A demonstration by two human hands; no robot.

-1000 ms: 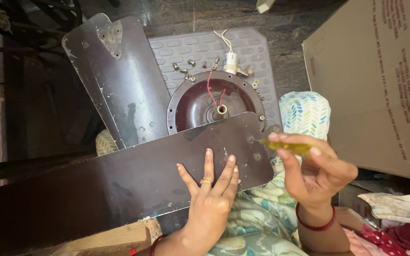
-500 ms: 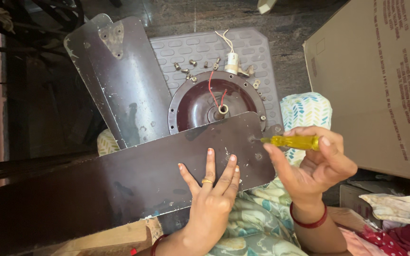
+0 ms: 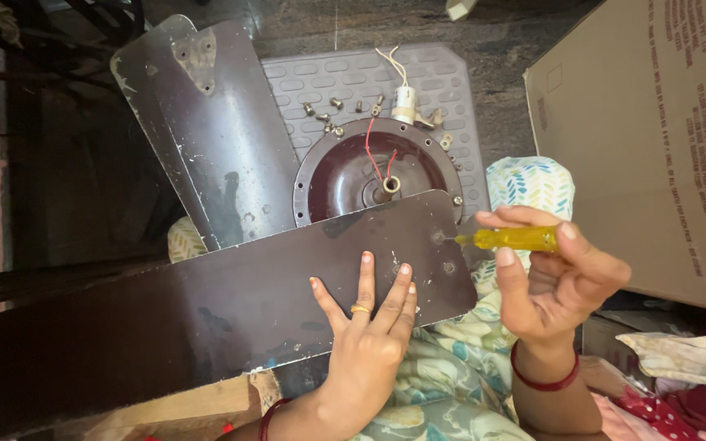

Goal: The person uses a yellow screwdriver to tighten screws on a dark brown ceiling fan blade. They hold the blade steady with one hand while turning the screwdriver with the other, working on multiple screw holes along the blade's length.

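The left hand [image 3: 365, 347] lay flat on the long brown fan blade [image 3: 230, 314], fingers spread and pressing down near its right end, gripping nothing. The right hand [image 3: 553, 282] was closed around a yellow-handled screwdriver [image 3: 512, 238], thumb and fingers wrapped on the handle, the tip set against a screw hole at the blade's right end. That blade ran across the person's lap, its right end lapping over the front rim of the round maroon motor housing [image 3: 345, 175]. The housing sat on a grey plastic mat [image 3: 443, 90], red wires rising from its centre to a small white capacitor [image 3: 404, 104] near the mat's far edge. Loose screws [image 3: 332, 110] lay scattered along that far edge too. A second blade [image 3: 214, 131] leaned off the mat's left side. A cardboard box [image 3: 655, 139] stood to the right.
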